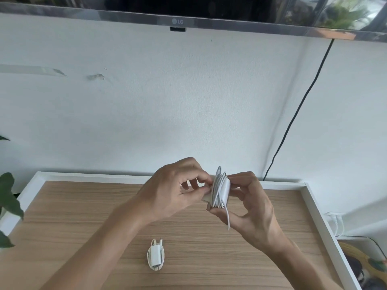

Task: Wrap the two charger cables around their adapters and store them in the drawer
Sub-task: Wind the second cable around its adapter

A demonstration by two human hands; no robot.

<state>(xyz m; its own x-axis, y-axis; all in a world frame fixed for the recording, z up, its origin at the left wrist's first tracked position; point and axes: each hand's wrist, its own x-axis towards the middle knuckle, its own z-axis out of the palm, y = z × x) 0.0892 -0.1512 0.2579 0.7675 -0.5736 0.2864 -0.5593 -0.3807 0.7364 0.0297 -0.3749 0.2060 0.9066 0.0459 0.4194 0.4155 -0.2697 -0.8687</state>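
A wood-grain tabletop [83, 227] with a raised white rim stands against a white wall [146, 101]; the lower edge of a monitor [178, 21] runs across the top of the view, and a black cord [301, 105] descends the wall at right. Plant leaves [8, 197] enter at the left edge.

Both hands are raised above the far half of the tabletop. The right hand [251, 208] grips the large white adapter [225, 188] between thumb below and fingers above. The adapter's long axis runs roughly vertical, tilted slightly. Its cable [217, 189] is coiled around the body in loops following that same axis. One loose cable end hangs down toward the tabletop; a connector tip projects upward above the coil.

The left hand [178, 189] has its fingers curled, fingertips pinching the left side of the coil.

The small white adapter [156, 256] lies flat on the near tabletop, well apart from the hands. Its cable is wrapped lengthwise, long axis running near to far, connector end pointing away
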